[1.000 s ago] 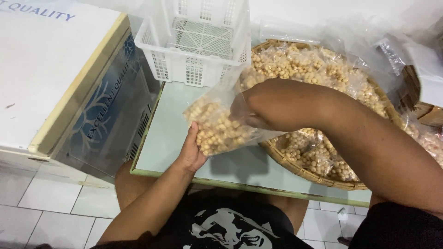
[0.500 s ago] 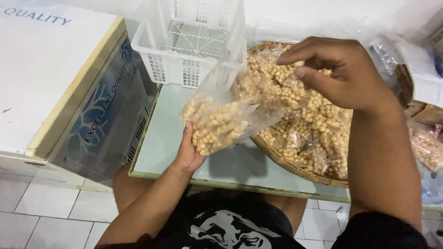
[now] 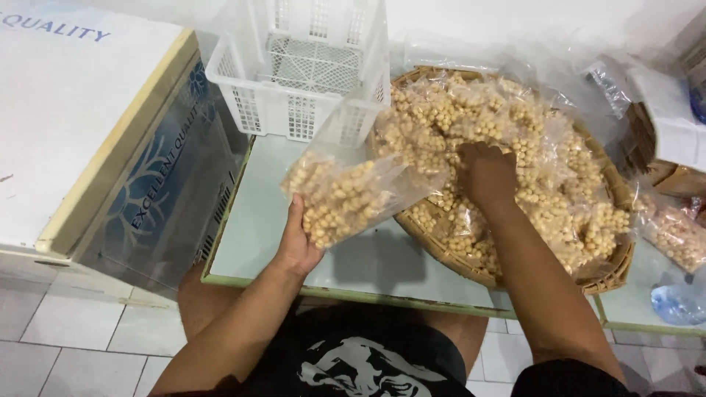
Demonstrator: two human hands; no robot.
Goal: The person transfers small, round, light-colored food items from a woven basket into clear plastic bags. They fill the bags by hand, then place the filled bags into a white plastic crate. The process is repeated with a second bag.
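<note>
A white chest [image 3: 66, 117] fills the frame's left; beside it the left hand [image 3: 298, 246] cups a clear bag [image 3: 346, 195] of pale puffs at centre, below a white crate [image 3: 305, 70]. Right of centre, the right hand [image 3: 487, 173] digs, fingers buried and unreadable, into a woven tray [image 3: 441, 250] of puffs.

Head-worn view, steeply down, close.

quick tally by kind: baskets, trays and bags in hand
white plastic basket: 1
woven tray of puffed snacks: 1
clear snack bag held by the left hand: 1
right hand reaching into the tray: holds 0 bags
total: 3
</note>
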